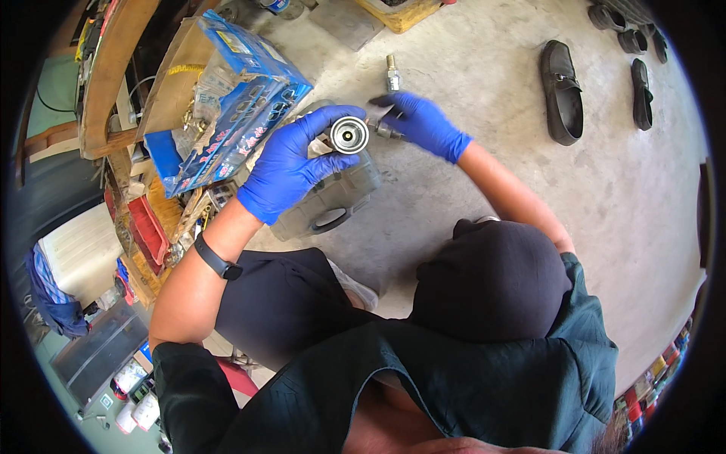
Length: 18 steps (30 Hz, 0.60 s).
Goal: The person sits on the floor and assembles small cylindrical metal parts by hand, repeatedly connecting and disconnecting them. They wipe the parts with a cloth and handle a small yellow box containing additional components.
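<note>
My left hand (291, 159), in a blue glove, is closed around a round metal part (349, 135). Its hollow end faces up, showing a bright rim and a small pin at the centre. To its right is my right hand (425, 125), also gloved in blue, with fingers pointing left and smeared by motion; whether they hold anything is unclear. Beneath those fingers a metal fitting (388, 130) partly shows. Another metal fitting (392, 73), with a brass-coloured threaded end, lies on the floor just beyond. A grey plastic case (333, 198) with a handle lies below my left hand.
A torn blue cardboard box (234, 113) of small parts stands to the left, beside a wooden frame (113, 76). A red tray (147, 227) sits further left. Black shoes (561, 94) rest on the concrete floor at the right. A yellowish tray (401, 17) is at the far edge.
</note>
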Motion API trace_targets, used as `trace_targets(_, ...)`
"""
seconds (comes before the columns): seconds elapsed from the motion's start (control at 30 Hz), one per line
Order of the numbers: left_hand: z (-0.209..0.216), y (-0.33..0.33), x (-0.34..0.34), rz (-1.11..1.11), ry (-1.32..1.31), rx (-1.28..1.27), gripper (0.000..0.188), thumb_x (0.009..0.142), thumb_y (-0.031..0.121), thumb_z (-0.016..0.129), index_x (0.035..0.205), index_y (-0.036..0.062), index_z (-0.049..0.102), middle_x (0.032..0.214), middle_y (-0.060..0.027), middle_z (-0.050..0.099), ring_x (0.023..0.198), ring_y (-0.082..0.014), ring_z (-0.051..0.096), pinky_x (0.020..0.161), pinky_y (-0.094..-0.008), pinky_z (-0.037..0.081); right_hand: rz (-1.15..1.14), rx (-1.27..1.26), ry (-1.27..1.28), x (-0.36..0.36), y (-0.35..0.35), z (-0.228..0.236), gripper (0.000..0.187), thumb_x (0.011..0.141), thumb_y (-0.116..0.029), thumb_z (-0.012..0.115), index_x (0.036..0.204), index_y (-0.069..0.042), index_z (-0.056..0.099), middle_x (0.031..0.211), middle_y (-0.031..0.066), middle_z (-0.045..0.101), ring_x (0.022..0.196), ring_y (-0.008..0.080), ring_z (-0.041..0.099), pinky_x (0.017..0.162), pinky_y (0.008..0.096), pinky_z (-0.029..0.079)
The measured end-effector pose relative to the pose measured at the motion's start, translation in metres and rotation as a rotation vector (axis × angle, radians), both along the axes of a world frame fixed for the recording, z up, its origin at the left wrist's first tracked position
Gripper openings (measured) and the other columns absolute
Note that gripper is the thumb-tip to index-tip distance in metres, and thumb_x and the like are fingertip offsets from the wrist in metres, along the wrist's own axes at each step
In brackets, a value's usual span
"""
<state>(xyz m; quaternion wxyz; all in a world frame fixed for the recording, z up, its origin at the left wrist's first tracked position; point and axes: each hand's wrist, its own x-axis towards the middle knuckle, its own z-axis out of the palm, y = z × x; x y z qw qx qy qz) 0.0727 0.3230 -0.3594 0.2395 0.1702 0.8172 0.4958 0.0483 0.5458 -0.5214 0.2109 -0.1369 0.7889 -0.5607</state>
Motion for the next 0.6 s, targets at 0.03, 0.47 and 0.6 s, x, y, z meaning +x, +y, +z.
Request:
trace_targets(0.03,0.000,0.002,-0.002,-0.010,0.016,0.011,0.055,0.081,0.014,0.081,0.132,0.0085,0.060,0.121,-0.0060,0.068,0.113,-0.0166,0.062,0.100,-0.0320,0.047,-0.073,0.173,0.300,-0.015,0.010,-0.025,0.036,0.089,-0.010,0.063,0.124,-0.016,0.066,0.116,0.0126,0.069,0.096,0.0297,0.069,0.085,0.0394,0.055)
trace_targets(0.47,-0.001,-0.017,0.000,0.005,0.122,-0.227,0.052,0.083,0.009,0.080,0.131,0.0084,0.060,0.122,-0.0051,0.063,0.115,-0.0160,0.058,0.103,-0.0325,0.045,0.136,0.841,0.766,-0.072,0.014,-0.090,0.034,0.085,-0.006,0.061,0.115,-0.021,0.067,0.129,0.0060,0.063,0.127,0.0327,0.054,0.097,0.0436,0.048)
trace_targets(0.6,-0.002,-0.021,0.000,-0.005,0.164,-0.298,0.051,0.083,0.011,0.080,0.130,0.0073,0.059,0.121,-0.0068,0.061,0.114,-0.0181,0.058,0.102,-0.0336,0.045,0.120,0.823,0.476,-0.065,0.021,-0.067,0.022,0.092,-0.027,0.065,0.112,-0.017,0.067,0.106,0.0091,0.069,0.109,0.0322,0.064,0.087,0.0427,0.052)
